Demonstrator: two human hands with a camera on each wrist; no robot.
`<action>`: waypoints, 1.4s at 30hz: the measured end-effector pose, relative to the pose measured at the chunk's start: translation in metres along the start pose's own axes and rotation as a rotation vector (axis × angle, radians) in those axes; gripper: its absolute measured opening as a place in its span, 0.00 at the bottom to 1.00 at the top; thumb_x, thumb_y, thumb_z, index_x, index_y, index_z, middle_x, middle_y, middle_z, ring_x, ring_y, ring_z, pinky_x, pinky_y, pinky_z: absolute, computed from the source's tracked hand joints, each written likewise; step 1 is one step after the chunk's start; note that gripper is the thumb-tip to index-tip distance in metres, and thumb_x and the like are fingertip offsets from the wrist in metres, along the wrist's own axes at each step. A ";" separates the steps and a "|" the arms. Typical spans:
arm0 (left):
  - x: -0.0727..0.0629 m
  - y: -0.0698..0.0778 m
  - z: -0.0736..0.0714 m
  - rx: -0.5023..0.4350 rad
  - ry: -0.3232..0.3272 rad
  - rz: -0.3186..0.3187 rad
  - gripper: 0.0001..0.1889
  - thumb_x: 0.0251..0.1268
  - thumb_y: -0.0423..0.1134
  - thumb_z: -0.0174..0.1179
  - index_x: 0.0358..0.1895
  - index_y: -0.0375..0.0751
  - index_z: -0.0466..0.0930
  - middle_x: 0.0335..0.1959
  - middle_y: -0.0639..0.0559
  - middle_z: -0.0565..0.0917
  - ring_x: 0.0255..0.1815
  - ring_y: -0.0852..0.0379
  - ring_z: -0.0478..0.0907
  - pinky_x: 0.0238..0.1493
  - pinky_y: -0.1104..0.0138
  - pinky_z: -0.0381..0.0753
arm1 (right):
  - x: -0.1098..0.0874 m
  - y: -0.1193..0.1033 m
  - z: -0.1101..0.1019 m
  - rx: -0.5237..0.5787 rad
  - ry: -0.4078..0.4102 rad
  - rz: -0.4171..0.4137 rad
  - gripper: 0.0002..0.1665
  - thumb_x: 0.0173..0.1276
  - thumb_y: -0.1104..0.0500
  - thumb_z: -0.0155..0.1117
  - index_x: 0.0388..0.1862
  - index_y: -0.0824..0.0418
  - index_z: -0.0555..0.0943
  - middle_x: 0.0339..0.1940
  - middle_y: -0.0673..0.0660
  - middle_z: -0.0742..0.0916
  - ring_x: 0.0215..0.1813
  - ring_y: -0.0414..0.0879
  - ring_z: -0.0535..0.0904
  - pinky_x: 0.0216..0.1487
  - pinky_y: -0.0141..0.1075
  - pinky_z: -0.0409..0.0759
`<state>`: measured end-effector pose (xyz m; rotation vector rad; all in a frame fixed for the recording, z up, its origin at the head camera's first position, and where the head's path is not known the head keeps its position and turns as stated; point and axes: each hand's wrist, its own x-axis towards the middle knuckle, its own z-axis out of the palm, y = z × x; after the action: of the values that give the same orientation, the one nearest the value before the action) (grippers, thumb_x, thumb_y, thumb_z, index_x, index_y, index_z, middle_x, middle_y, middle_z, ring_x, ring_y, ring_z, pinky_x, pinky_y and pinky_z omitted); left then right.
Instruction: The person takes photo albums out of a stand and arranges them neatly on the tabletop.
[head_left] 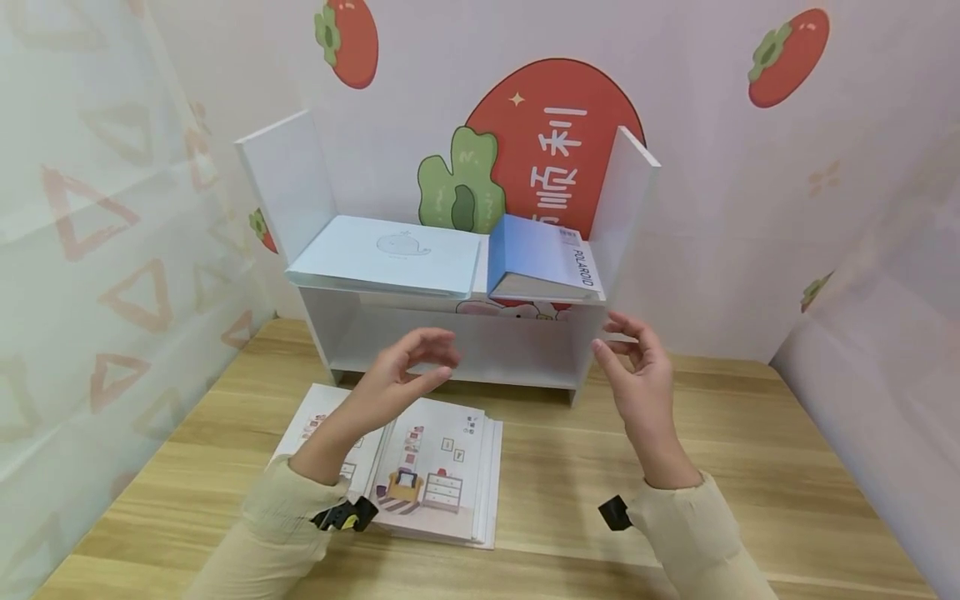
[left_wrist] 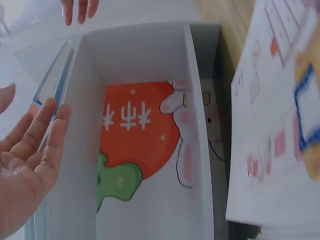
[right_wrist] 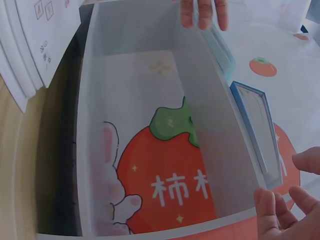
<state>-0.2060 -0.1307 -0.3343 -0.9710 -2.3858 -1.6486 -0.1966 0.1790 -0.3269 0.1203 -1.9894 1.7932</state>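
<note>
A white two-tier shelf stands on the table before me. On its upper board lie a pale blue whale book and, to the right, a blue Polaroid book. My left hand hovers in front of the lower tier with fingers loosely bent and nothing in them. Beside the shelf's right end, my right hand is raised, its fingers also loosely bent around nothing. Below the left hand lie two side-by-side stacks of white illustrated books, partly covered by the left forearm.
The wooden table extends to the right of the books. A patterned cloth backdrop with persimmon prints hangs close behind the shelf. The shelf's upright side panels rise above its upper board at both ends.
</note>
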 end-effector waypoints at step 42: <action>0.071 0.030 0.050 0.009 0.372 0.147 0.24 0.66 0.30 0.63 0.65 0.34 0.73 0.63 0.42 0.79 0.64 0.48 0.77 0.58 0.56 0.82 | 0.022 -0.002 0.026 -0.011 -0.027 -0.141 0.35 0.67 0.72 0.63 0.72 0.69 0.67 0.68 0.65 0.76 0.50 0.34 0.78 0.48 0.17 0.78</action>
<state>-0.2326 -0.0488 -0.3021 -0.7399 -2.0278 -1.5989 -0.2229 0.1593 -0.3178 0.2757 -1.9576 1.7005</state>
